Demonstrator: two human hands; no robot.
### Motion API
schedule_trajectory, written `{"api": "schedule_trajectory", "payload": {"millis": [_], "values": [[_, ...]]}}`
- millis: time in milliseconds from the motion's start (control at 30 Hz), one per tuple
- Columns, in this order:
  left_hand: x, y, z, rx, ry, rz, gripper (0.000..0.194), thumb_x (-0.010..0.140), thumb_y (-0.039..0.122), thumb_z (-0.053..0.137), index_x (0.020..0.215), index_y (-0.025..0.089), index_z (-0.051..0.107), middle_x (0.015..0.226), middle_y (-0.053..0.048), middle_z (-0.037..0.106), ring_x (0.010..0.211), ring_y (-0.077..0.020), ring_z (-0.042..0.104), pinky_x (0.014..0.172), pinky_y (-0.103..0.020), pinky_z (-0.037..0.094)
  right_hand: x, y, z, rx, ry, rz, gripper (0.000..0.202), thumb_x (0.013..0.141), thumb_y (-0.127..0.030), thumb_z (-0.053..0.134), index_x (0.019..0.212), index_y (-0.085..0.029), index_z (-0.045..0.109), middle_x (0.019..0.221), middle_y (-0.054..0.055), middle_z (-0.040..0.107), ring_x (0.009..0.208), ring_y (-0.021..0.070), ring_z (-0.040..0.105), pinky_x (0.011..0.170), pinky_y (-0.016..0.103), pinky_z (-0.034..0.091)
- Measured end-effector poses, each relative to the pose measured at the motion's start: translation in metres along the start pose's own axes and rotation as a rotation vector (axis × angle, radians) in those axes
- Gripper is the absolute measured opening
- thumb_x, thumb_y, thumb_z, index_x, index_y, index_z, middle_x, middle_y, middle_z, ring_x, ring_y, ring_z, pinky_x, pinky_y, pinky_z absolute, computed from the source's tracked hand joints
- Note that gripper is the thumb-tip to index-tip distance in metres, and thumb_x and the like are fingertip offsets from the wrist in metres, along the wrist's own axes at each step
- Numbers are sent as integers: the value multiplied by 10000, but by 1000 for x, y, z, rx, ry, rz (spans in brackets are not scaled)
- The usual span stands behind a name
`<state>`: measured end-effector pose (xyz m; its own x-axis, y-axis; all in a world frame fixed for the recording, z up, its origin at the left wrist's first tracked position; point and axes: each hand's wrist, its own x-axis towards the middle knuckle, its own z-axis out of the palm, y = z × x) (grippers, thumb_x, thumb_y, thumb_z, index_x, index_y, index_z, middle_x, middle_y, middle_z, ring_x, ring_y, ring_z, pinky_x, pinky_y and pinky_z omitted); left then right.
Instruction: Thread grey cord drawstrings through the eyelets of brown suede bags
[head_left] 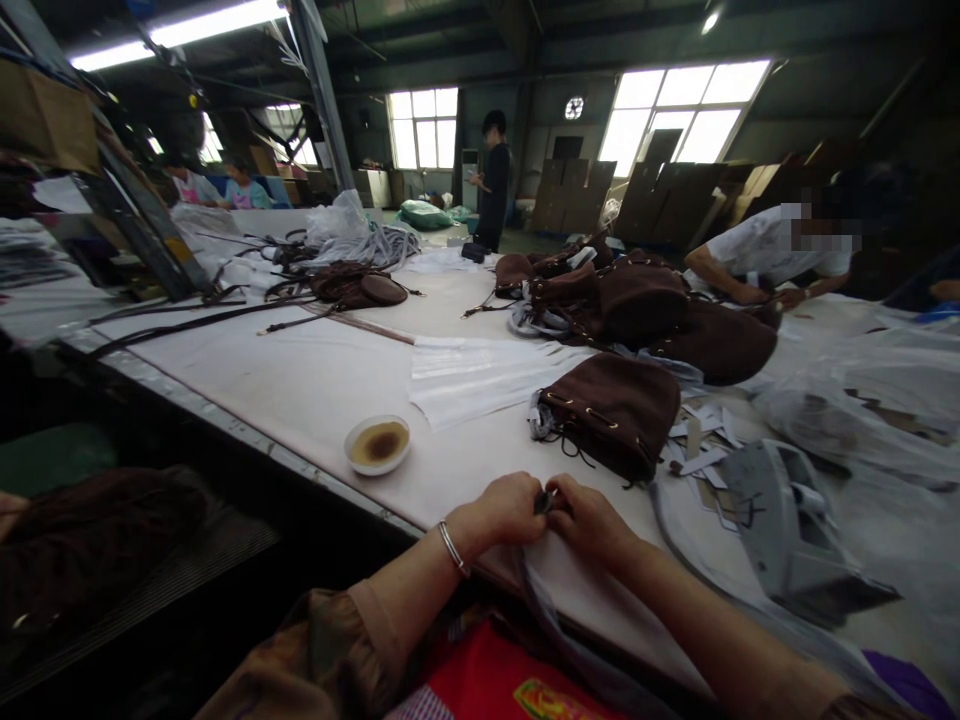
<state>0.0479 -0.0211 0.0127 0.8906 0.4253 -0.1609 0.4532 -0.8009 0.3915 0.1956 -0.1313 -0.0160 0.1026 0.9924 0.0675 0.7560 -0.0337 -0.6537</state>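
My left hand [512, 507] and my right hand [589, 515] meet above the table's front edge, fingers closed. A small dark piece [541, 502] shows between them, pinched by my left fingers; its kind is too small to make out. The right fingertips press together close beside it, and what they hold, if anything, is hidden. Below the hands a greyish plastic-covered strip [544, 600] hangs down towards my lap. Just beyond them lies a dark brown drawstring bag [622, 410] with metal eyelets. A white bowl [379, 445] with a brown stain inside stands to the left.
White sheets [487, 375] lie mid-table. Behind them is a pile of brown bags [645, 300]. A grey device [784, 530], paper tags [705, 460] and clear plastic [862, 400] occupy the right. A co-worker [780, 245] leans over the far right side; another person [493, 185] stands behind.
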Motion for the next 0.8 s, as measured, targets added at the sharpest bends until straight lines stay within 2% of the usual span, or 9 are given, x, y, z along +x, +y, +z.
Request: {"api": "schedule_trajectory", "payload": {"millis": [100, 167, 233, 300, 367, 567, 700, 800], "values": [[-1, 2, 2, 11, 20, 16, 275, 853, 356, 515, 960, 171, 689, 960, -111, 701, 853, -249, 675, 745, -312, 520, 0, 6, -12, -8, -87, -55, 482, 812, -130, 517, 1288, -181, 461, 867, 20, 700, 808, 183, 643, 745, 287, 443], [1, 5, 3, 21, 21, 33, 266, 863, 352, 513, 946, 176, 695, 978, -112, 690, 868, -247, 672, 766, -314, 521, 1, 6, -22, -155, -99, -82, 497, 823, -159, 541, 1317, -177, 483, 897, 41, 697, 834, 192, 641, 755, 291, 434], [3, 8, 2, 35, 15, 44, 262, 862, 354, 522, 941, 182, 703, 985, -111, 687, 872, -248, 674, 781, -319, 524, 3, 1, -28, -362, -103, -104, 331, 836, -232, 584, 1163, -196, 622, 908, 57, 682, 852, 204, 634, 728, 288, 415], [5, 11, -1, 50, 6, 35, 268, 855, 357, 528, 953, 185, 709, 987, -112, 693, 884, -255, 676, 796, -327, 529, 5, -4, -30, -515, -129, -112, 181, 856, -316, 600, 955, -201, 698, 894, 64, 671, 831, 203, 632, 674, 276, 391], [7, 12, -4, 67, -9, 2, 274, 849, 343, 526, 969, 185, 715, 983, -119, 705, 901, -264, 679, 805, -339, 536, 7, -8, -27, -592, -144, -84, 232, 894, -365, 569, 827, -188, 704, 851, 68, 667, 775, 190, 633, 616, 270, 362], [5, 15, -4, 125, -71, -136, 263, 751, 213, 580, 946, 120, 730, 951, -185, 730, 893, -308, 698, 780, -374, 566, 9, -1, -26, -686, -59, 49, 233, 904, -339, 562, 803, -166, 682, 857, 91, 686, 804, 222, 654, 629, 292, 379], [-3, 20, 3, 145, -78, -161, 278, 780, 194, 548, 966, 87, 725, 935, -221, 724, 883, -354, 702, 746, -436, 582, 10, 4, -28, -658, -16, 146, 257, 906, -354, 534, 820, -162, 682, 895, 108, 705, 830, 238, 660, 662, 306, 403], [-4, 26, 7, 149, -74, -144, 273, 805, 181, 533, 976, 75, 718, 934, -224, 720, 894, -362, 701, 758, -455, 584, 11, 1, -21, -631, 10, 211, 264, 896, -330, 513, 830, -146, 690, 903, 141, 710, 823, 256, 662, 653, 315, 400]]}}
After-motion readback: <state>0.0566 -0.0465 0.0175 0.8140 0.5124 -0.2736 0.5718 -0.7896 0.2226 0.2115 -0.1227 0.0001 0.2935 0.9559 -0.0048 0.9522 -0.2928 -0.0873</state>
